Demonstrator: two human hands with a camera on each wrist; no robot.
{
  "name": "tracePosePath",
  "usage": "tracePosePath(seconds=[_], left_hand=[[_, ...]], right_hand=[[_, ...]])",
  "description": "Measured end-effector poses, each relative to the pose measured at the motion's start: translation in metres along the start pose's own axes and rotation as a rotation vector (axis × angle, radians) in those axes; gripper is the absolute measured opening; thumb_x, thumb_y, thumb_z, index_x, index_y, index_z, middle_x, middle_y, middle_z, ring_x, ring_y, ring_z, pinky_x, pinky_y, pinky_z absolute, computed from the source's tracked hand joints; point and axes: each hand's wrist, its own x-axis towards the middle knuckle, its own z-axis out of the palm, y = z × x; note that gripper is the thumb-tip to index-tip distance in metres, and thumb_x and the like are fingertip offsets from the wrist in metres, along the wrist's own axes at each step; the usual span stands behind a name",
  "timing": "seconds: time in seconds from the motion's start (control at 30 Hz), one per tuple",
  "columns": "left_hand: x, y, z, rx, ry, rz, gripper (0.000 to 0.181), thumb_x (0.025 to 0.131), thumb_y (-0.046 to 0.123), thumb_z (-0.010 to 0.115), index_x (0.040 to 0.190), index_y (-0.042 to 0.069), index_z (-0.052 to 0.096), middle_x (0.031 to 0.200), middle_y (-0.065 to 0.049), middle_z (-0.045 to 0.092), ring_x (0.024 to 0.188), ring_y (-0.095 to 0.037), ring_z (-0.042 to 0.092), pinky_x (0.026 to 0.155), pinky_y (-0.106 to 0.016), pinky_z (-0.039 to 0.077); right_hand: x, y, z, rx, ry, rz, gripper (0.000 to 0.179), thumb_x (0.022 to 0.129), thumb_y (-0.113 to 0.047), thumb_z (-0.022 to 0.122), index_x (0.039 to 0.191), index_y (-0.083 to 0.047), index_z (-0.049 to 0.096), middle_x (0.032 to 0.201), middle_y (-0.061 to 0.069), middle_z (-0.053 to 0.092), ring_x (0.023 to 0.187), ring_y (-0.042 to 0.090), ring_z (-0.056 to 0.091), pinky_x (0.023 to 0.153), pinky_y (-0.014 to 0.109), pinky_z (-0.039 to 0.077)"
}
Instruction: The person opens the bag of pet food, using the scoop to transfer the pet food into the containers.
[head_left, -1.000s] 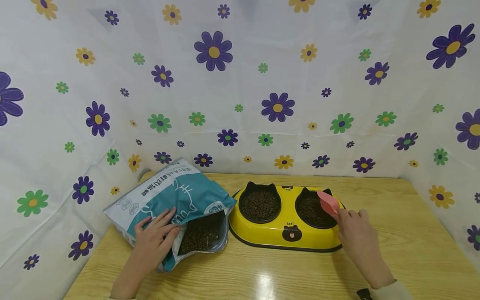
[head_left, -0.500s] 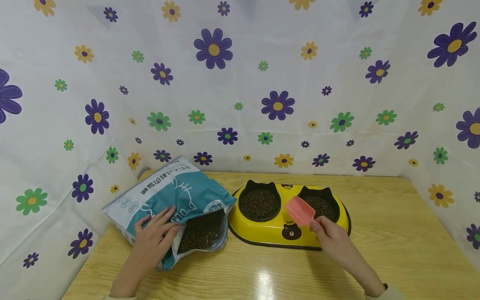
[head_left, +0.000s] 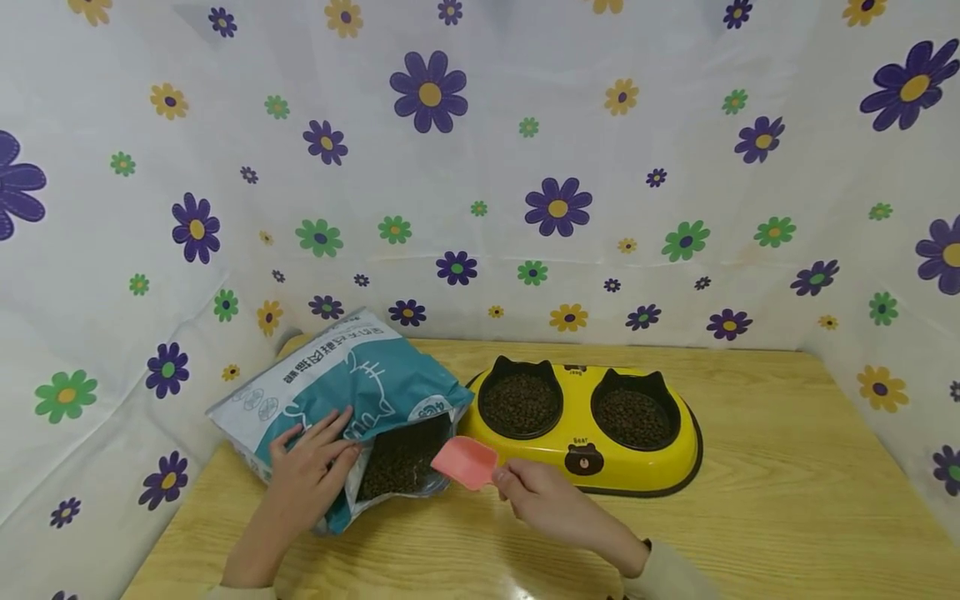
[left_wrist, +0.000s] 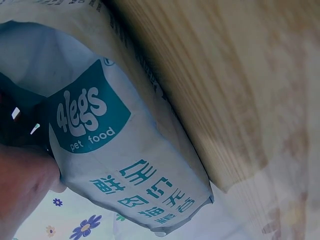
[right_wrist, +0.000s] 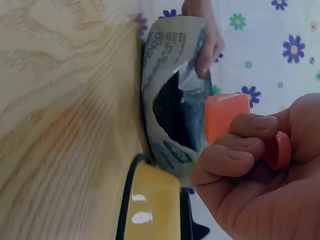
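Note:
A teal and white pet food bag (head_left: 408, 367) lies on its side, its open mouth facing right and front. Brown kibble (head_left: 397, 467) shows inside. My left hand (head_left: 311, 471) rests on the bag beside the mouth, fingers spread over the teal side. Just right of the opening, my right hand (head_left: 551, 504) grips a pink scoop (head_left: 465, 462) by its handle, fingers curled round it in the right wrist view. No kibble is visible in the scoop. To the right stands a yellow double feeder (head_left: 517, 454) with two black cat-eared bowls, both holding kibble.
Everything stands on a light wooden table (head_left: 795, 467). A white cloth (head_left: 480, 150) printed with flowers hangs behind and at both sides. The feeder sits close beside the bag's right corner.
My right hand has carried the scoop leftward from over the right bowl, past the feeder's front, to the bag's mouth. The left hand has kept its place on the bag.

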Motion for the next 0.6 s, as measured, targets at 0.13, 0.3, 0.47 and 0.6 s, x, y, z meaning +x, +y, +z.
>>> tracePosePath(seconds=[0.13, 0.3, 0.47, 0.6], left_hand=[[0.001, 0.001, 0.001, 0.002, 0.001, 0.002, 0.024, 0.104, 0.021, 0.057, 0.107, 0.016, 0.080, 0.146, -0.015, 0.060, 0.137, -0.040, 0.054, 0.107, -0.065, 0.019], [0.000, 0.003, 0.000, -0.002, -0.015, -0.002, 0.025, 0.104, 0.021, 0.056, 0.109, 0.015, 0.080, 0.146, -0.015, 0.059, 0.137, -0.040, 0.053, 0.107, -0.065, 0.019], [0.001, 0.003, -0.002, -0.012, -0.007, 0.002, 0.025, 0.104, 0.020, 0.055, 0.109, 0.016, 0.080, 0.146, -0.015, 0.059, 0.137, -0.040, 0.053, 0.107, -0.066, 0.019], [0.000, 0.002, -0.001, -0.006, -0.003, 0.004, 0.025, 0.104, 0.020, 0.056, 0.109, 0.016, 0.080, 0.146, -0.015, 0.060, 0.137, -0.040, 0.054, 0.107, -0.065, 0.019]], right_hand=[[0.018, -0.004, 0.013, -0.067, -0.008, -0.001, 0.046, 0.111, -0.033, 0.043, 0.091, 0.004, 0.060, 0.062, -0.004, 0.038, 0.050, 0.011, 0.029, 0.051, 0.024, 0.026], [0.032, -0.009, 0.022, -0.140, 0.005, 0.017, 0.047, 0.110, -0.033, 0.044, 0.073, -0.007, 0.056, 0.057, -0.006, 0.035, 0.048, 0.011, 0.027, 0.050, 0.025, 0.025], [0.044, -0.019, 0.026, -0.168, 0.004, 0.071, 0.054, 0.109, -0.031, 0.046, 0.057, -0.019, 0.043, 0.050, -0.007, 0.030, 0.041, 0.010, 0.026, 0.045, 0.025, 0.026], [0.053, -0.024, 0.029, -0.173, 0.004, 0.110, 0.053, 0.108, -0.025, 0.046, 0.055, -0.019, 0.039, 0.048, -0.007, 0.029, 0.036, 0.010, 0.029, 0.041, 0.024, 0.028]])
